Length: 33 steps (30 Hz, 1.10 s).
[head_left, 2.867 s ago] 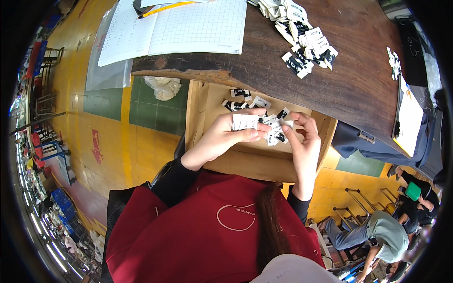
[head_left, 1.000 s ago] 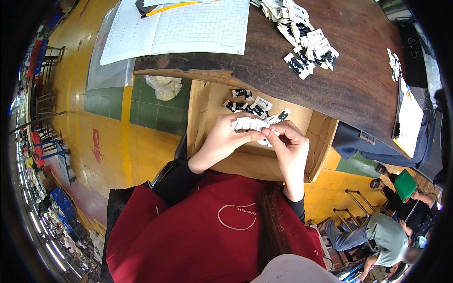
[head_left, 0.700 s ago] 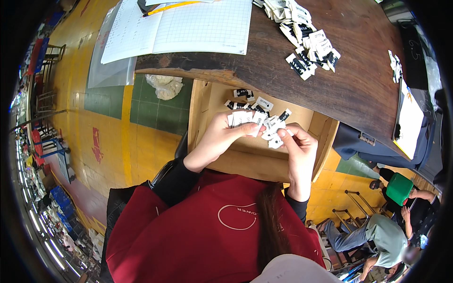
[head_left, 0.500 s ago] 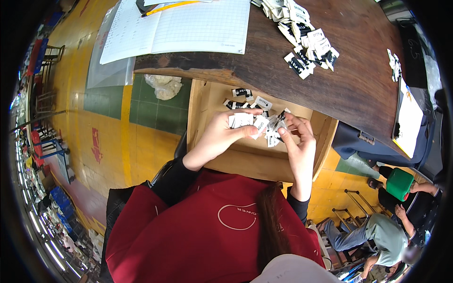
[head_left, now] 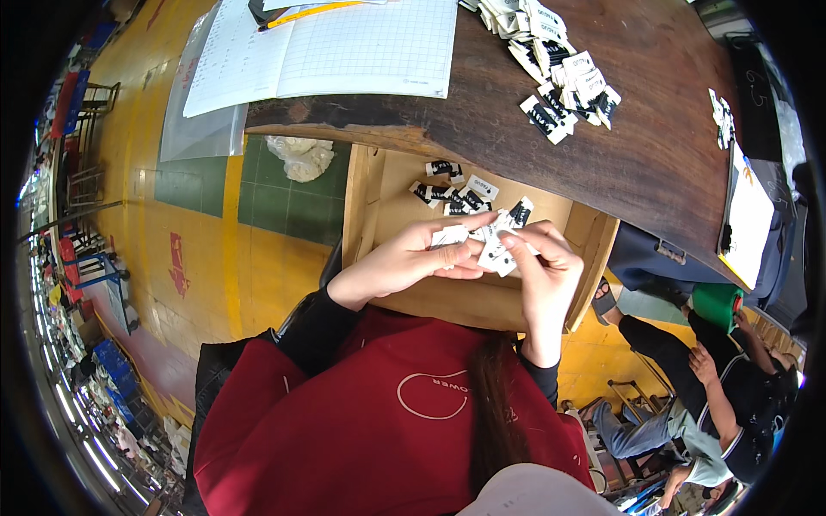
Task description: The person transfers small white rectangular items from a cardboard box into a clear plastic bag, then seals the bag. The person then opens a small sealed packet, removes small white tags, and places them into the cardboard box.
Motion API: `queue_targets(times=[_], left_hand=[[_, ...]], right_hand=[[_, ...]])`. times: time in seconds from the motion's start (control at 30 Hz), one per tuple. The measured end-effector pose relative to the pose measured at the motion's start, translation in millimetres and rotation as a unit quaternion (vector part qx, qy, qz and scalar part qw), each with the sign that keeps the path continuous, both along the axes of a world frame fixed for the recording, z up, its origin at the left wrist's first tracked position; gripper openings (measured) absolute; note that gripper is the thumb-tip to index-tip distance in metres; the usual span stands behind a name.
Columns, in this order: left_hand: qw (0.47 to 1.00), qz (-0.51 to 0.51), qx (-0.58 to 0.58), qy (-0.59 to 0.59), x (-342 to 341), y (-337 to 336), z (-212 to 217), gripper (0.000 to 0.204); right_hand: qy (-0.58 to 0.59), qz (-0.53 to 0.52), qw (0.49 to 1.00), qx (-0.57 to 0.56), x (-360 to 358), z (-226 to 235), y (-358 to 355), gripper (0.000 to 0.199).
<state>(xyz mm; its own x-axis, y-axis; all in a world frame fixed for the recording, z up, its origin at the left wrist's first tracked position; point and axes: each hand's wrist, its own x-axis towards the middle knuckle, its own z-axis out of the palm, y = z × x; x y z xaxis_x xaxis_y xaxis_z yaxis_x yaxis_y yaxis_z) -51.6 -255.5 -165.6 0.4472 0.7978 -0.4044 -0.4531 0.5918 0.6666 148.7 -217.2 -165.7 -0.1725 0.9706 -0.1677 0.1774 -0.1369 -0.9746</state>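
Observation:
Over an open wooden drawer [head_left: 447, 303], my left hand [head_left: 404, 258] grips a small stack of white fabric labels [head_left: 449, 236] between thumb and fingers. Close beside it, my right hand [head_left: 548, 262] pinches white labels [head_left: 496, 254] by their edge, with fingertips nearly meeting the left hand's. Loose black-and-white labels [head_left: 465, 199] lie scattered in the drawer just beyond my hands. One label [head_left: 520, 211] stands out past my right fingers; whether it is held or lying there I cannot tell.
A heap of labels [head_left: 559, 82] lies on the dark wooden table [head_left: 361, 116], near an open squared notebook [head_left: 361, 56] with a yellow pencil [head_left: 310, 15]. A clipboard [head_left: 747, 215] sits at the right edge. People [head_left: 731, 387] are at the lower right; one carries something green.
My right hand has drawn in toward the left and now pinches labels near the left fingertips. More labels show in the drawer. At the right, a person with a green object has moved.

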Motion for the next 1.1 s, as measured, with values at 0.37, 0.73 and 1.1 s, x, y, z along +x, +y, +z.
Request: queue_targets(times=[0.37, 0.73, 1.1], left_hand=[[0.982, -0.007, 0.122, 0.143, 8.9, 4.6, -11.6, 0.07], [0.994, 0.002, 0.07, 0.079, -0.4, 1.1, -13.2, 0.051], [0.989, 0.05, 0.064, 0.12, 1.3, 4.2, -15.9, 0.054]], right_hand=[[-0.063, 0.112, 0.991, 0.025, -12.0, -2.1, -2.9, 0.015], [0.034, 0.029, 0.999, -0.016, -5.0, 0.0, -5.2, 0.004], [-0.104, 0.068, 0.991, 0.049, 6.2, -1.9, 5.5, 0.025]])
